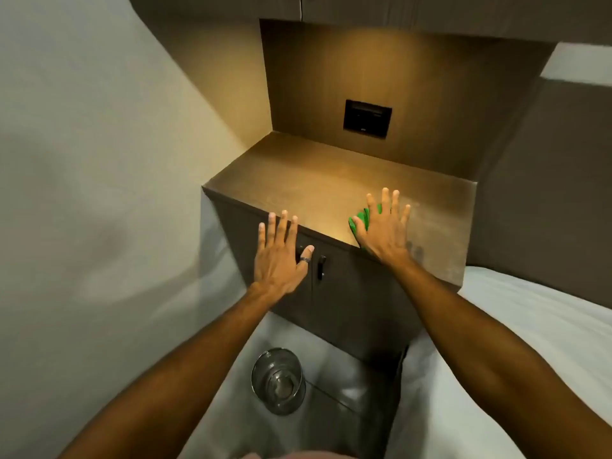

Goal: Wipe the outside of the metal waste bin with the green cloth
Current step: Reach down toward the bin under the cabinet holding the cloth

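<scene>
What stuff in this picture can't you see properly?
Head view only:
- green cloth: mostly hidden under the right hand; only an edge peeks out.
- metal waste bin: seen from above, so its outside wall is barely visible.
- cabinet: left door handle partly hidden by the left hand.
- black wall panel: too small to read.

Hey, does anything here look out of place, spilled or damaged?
Nothing looks spilled or damaged. The metal waste bin stands upright on the floor. The one oddity: the green cloth lies on the cabinet top under the spread right hand, far from the bin. The left hand is empty.
</scene>
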`<state>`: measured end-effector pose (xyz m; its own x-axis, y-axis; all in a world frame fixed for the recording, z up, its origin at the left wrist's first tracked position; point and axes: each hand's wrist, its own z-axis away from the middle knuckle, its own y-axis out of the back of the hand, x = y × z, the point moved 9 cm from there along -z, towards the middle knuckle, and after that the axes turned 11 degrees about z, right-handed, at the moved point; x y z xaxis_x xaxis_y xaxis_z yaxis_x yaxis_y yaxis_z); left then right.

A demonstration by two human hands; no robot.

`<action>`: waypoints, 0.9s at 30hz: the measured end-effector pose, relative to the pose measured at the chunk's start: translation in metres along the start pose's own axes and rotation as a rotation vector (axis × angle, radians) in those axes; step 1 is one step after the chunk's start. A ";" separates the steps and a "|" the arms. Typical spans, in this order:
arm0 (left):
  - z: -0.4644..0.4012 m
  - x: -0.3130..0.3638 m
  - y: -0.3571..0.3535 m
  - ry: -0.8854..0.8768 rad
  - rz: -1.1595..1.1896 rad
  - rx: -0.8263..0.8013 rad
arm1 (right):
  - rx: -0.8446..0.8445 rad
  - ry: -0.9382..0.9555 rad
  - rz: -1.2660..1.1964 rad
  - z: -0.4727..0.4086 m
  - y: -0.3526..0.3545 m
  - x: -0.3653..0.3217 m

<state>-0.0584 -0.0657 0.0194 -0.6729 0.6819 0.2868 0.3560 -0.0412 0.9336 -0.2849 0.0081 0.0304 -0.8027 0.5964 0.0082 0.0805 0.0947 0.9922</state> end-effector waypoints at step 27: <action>0.216 -0.131 -0.284 0.148 0.209 -0.869 | -0.387 -0.702 -1.242 0.250 -0.297 -0.085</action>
<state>0.0689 0.0142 -0.3300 -0.7476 0.5001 0.4370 -0.0947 -0.7315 0.6753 -0.0926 0.1290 -0.2958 0.2146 0.5598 -0.8003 -0.6784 0.6749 0.2902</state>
